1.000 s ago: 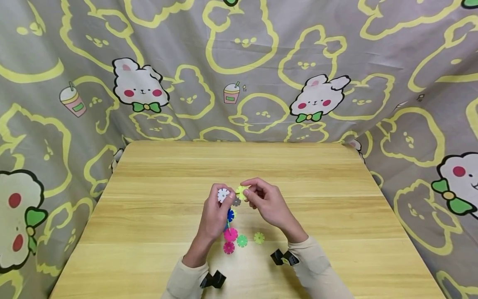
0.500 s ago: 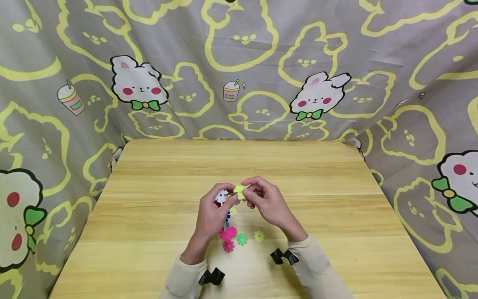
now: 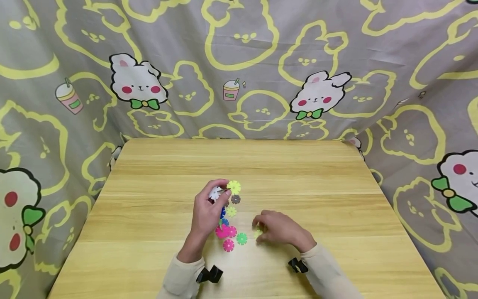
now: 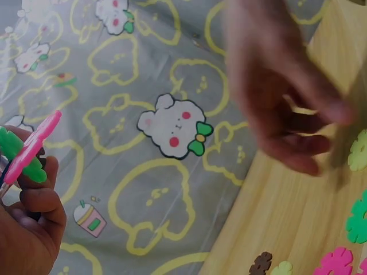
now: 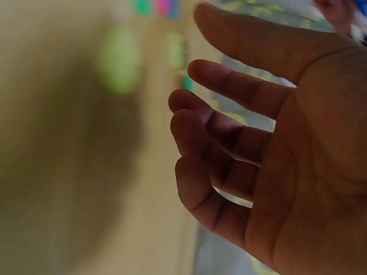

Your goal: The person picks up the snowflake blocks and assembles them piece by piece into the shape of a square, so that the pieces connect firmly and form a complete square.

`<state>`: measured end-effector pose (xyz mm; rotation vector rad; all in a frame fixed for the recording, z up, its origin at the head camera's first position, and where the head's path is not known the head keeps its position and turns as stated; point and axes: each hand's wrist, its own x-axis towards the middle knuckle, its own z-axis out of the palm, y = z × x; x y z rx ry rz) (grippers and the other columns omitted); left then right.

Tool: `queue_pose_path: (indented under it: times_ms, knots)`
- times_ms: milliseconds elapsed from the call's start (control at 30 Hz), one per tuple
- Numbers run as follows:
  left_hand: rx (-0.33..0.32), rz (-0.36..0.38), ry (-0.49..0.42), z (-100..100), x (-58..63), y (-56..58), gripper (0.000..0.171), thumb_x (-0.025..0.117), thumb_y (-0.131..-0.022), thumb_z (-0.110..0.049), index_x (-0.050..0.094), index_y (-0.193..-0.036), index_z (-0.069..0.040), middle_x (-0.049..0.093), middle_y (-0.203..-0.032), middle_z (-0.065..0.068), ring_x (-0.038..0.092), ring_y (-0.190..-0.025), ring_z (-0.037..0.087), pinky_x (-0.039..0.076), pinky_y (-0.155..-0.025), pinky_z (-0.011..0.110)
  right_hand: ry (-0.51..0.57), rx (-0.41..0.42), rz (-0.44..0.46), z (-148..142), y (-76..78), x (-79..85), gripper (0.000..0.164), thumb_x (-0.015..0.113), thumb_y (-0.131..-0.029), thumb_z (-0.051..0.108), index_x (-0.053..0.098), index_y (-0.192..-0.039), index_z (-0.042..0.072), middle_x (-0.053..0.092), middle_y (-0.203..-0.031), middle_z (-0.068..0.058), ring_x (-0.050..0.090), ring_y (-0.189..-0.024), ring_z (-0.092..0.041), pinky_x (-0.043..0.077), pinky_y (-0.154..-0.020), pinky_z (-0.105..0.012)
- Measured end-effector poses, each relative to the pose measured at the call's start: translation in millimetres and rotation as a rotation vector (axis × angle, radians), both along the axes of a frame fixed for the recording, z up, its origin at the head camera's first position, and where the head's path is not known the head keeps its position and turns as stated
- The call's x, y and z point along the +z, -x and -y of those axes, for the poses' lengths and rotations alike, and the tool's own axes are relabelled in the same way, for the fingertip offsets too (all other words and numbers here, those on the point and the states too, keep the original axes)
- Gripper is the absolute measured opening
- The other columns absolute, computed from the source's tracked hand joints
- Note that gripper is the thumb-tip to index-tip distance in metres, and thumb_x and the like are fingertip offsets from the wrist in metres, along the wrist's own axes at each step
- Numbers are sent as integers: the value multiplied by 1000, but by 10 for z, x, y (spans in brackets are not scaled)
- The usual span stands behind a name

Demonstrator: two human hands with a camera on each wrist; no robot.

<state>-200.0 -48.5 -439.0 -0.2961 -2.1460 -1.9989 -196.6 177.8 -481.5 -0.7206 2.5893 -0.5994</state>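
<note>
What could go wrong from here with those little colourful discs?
The held yellow disc juts out from the left hand, so a bump might loosen it. The right hand is open beside another yellow disc, which lies flat on the table and could be fiddly to pick up.

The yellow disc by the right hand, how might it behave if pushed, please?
Lying flat, the yellow disc would probably slide rather than roll or tip. It looks thin, so likely light. Being notched, its edge might catch slightly.
</note>
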Motion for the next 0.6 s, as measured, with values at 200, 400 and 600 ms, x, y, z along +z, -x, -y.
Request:
queue_pose_path:
  times_ms: [200,400,600]
  knots:
    - [9,6,5,-14,21,-6,24,65,-91,-6,66,-114,-12,63,-104,10,56,-72,13,48,-57,20,-70,16,-56,-28,-94,-178,32,82,-75,21,70,-105,16,55,-84,7,46,-70,-5,41,-63,-21]
    - [11,8,9,-16,18,-11,24,65,-91,-6,66,-113,-13,63,-103,9,55,-71,12,48,-56,20,-50,5,-88,-30,-105,-228,25,79,-73,10,63,-92,16,51,-79,8,43,-68,-6,39,-61,-21]
    - [2,-6,7,-6,4,-6,22,65,-91,-6,66,-112,-13,63,-100,9,57,-72,13,51,-57,22,119,16,-29,-17,-32,-189,10,71,-86,14,62,-90,17,56,-78,11,47,-67,-3,42,-61,-19]
